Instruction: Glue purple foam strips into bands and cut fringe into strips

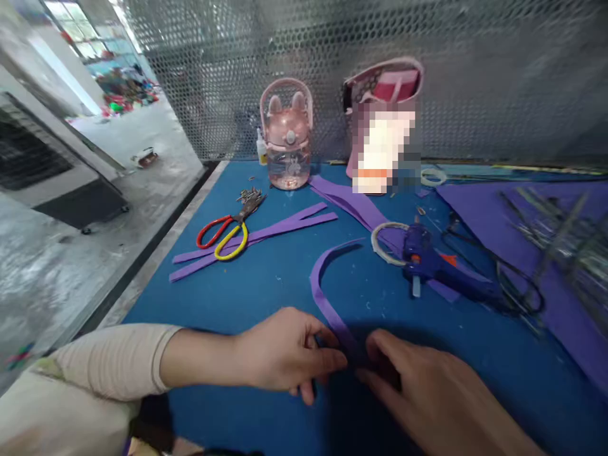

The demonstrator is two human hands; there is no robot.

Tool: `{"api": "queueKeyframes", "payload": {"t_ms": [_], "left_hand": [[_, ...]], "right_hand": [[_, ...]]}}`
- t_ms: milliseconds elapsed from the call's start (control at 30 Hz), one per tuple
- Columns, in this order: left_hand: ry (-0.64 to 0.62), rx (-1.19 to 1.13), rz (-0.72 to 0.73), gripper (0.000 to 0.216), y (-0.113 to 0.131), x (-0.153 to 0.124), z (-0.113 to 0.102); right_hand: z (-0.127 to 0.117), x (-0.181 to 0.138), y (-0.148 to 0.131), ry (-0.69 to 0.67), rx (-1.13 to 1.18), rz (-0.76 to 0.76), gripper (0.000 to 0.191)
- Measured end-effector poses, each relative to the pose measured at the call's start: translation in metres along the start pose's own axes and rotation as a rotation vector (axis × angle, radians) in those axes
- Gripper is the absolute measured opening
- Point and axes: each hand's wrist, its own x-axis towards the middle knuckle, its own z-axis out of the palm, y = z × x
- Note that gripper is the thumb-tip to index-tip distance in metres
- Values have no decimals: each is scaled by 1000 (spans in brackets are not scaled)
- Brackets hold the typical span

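Left hand (289, 349) and right hand (427, 380) were curled narrow at the curved strip (327, 306), couldn't tell which gripped it.

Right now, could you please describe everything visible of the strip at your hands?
The strip is purple, narrow and thin, looking like felt or foam. It bows leftward over the table, its far tip pointing right. Its near end lies between the left hand and right hand, where shadow obscures the grip.
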Motion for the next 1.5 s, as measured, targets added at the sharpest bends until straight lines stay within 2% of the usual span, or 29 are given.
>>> {"api": "queueKeyframes", "payload": {"t_ms": [100,200,300,400,500,600,667,767,833,1067,1200,1433,1500], "left_hand": [[-78,-216,-25,23,2,0,9],[-94,-410,-47,22,2,1,19],[-77,-527,-69,32,-1,1,27],[-78,-569,-77,49,-2,1,31],[2,-523,69,56,1,4,27],[128,-441,234,49,7,8,20],[159,-440,294,48,10,11,16],[150,-467,353,47,11,16,11],[149,-499,372,46,10,19,8],[112,-510,412,46,9,24,-2],[152,-532,417,43,13,23,-8],[194,-612,434,45,22,23,-22],[191,-603,437,45,23,22,-25]], "right_hand": [[0,3,-1,-8,134,75,19],[0,6,-2,-31,252,157,26],[-2,8,-4,-9,349,192,28],[-8,8,-8,92,357,158,28],[-13,7,-10,157,334,68,28],[-13,6,-10,253,263,27,25],[-12,6,-10,286,178,17,31],[-13,6,-11,99,130,-85,20],[-13,6,-13,6,105,-181,30],[-17,5,-12,4,-64,-343,28],[-19,4,-7,28,-163,-397,32],[-17,3,0,-39,-170,-409,30],[-17,3,0,-102,-147,-386,30]]}}
